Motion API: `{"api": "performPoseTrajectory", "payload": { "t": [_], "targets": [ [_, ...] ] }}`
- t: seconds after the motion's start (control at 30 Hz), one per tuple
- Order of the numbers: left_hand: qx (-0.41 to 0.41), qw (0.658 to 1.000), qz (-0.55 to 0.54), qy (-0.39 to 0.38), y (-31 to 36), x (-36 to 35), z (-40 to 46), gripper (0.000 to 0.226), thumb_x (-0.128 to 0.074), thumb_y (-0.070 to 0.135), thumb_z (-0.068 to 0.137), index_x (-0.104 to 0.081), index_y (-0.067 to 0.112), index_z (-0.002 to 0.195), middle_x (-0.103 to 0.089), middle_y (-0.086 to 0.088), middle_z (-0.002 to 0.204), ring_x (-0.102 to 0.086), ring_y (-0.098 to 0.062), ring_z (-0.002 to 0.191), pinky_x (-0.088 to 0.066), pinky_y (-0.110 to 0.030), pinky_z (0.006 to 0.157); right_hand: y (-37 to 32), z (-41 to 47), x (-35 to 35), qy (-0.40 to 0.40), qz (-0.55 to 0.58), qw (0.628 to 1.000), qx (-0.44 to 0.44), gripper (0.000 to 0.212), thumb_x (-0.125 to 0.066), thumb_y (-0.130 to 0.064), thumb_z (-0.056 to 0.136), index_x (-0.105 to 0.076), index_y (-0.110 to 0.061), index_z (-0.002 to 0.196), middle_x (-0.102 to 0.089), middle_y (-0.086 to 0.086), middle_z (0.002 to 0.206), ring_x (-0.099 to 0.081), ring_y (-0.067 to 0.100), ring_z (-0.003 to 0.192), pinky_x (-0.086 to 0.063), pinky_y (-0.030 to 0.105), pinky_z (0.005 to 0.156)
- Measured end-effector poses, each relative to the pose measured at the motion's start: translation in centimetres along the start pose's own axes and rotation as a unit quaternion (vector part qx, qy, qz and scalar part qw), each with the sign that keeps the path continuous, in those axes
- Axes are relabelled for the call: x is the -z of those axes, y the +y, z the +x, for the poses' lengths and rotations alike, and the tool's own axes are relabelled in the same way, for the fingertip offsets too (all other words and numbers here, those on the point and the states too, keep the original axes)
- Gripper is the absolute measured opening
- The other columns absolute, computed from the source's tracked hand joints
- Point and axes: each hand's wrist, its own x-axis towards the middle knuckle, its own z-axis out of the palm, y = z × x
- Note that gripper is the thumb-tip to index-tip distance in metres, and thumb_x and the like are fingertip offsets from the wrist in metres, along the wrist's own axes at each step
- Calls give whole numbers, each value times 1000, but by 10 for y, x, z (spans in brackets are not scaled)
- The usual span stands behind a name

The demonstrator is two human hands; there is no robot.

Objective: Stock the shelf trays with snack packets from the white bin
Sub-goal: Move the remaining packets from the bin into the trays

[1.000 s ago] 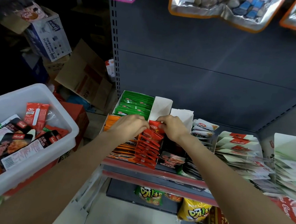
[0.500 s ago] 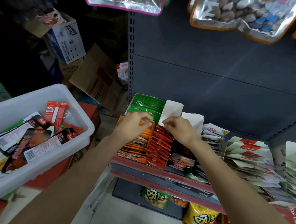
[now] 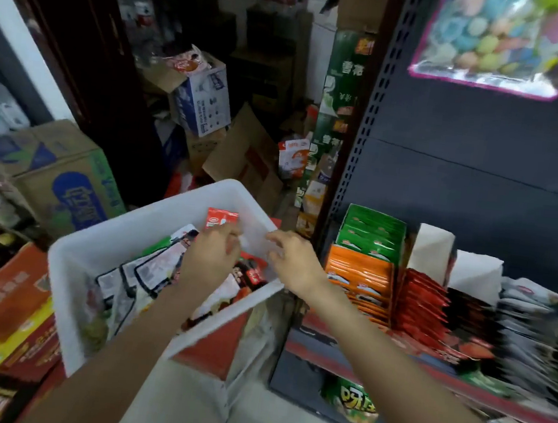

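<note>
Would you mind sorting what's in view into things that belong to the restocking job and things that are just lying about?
Part of the job:
white bin
red packet by the left hand
right hand
shelf trays of orange packets and green packets

Lying about:
blue and white carton
flattened cardboard
hanging candy bag

A single wide-angle head view looks forward and down from close above the white bin [image 3: 95, 243], which fills the lower left, and takes in the near left end of the shelf [image 3: 359, 354] at right.
</note>
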Motion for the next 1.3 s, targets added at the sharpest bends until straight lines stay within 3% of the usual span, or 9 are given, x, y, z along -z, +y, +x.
{"api": "performPoseTrajectory", "payload": {
  "t": [0.17,0.37,0.6,0.73,0.87,0.97,1.07,1.17,1.3],
  "targets": [
    [-30,989,71,-128,-80,12,20,29,-49,8,91,-59,1,118,-60,-17,118,-53,-34,111,-38,-36,93,-26,33,-59,-89,-69,990,-86,43,-40,-19,100,-37,-3,140,-44,18,141,-41,33,129,-31,35,104],
    [-51,959,103,-260,-129,-8,58,69,-57,30,89,-24,10,147,-34,-13,148,-32,-29,135,-29,-39,111,-24,59,-90,-136,-135,969,-154,44,-32,-19,103,-29,-6,144,-37,15,147,-36,30,134,-27,34,108],
    [72,986,-24,-150,-117,-25,92,37,-62,26,89,-55,5,119,-62,-13,118,-57,-32,111,-45,-39,95,-19,81,-105,-50,-176,963,-198,27,-46,-15,97,-59,-6,119,-61,15,121,-58,32,110,-49,39,90],
    [121,981,-37,-147,-118,-31,101,31,-65,32,87,-66,5,103,-68,-11,107,-62,-28,100,-47,-37,87,-15,85,-103,-10,-148,969,-199,26,-51,-22,96,-64,-10,115,-64,11,114,-61,31,104,-51,39,86],
    [114,983,-84,-119,-111,-31,99,14,-61,23,91,-61,9,91,-68,-10,101,-62,-25,96,-47,-32,80,-15,86,-96,34,-119,976,-181,22,-49,-22,96,-60,-12,113,-66,11,107,-62,31,98,-53,40,82],
    [70,973,-191,-108,-108,-22,93,11,-52,15,96,-55,6,102,-66,-10,108,-62,-23,101,-48,-30,82,-22,87,-78,77,-68,983,-151,13,-52,-18,95,-62,-14,102,-68,11,95,-64,30,89,-53,40,76],
    [43,955,-284,-73,-106,-3,92,16,-51,13,96,-54,6,111,-68,-6,106,-64,-22,100,-52,-42,89,-36,88,-49,145,25,982,-120,9,-58,-13,92,-67,-12,95,-68,3,88,-65,19,81,-50,24,68],
    [25,954,-298,-3,-97,24,96,8,-52,12,96,-52,6,100,-68,-3,88,-66,-18,83,-55,-41,76,-53,86,-21,195,79,973,-99,9,-58,-10,92,-65,-12,87,-65,2,83,-59,9,71,-41,8,57],
    [13,966,-235,109,-89,52,101,14,-54,19,94,-55,6,94,-68,-9,77,-64,-29,74,-49,-42,65,-64,85,0,232,141,956,-114,12,-56,-12,93,-59,-17,83,-66,3,88,-66,21,85,-56,45,77]
  ]
}}
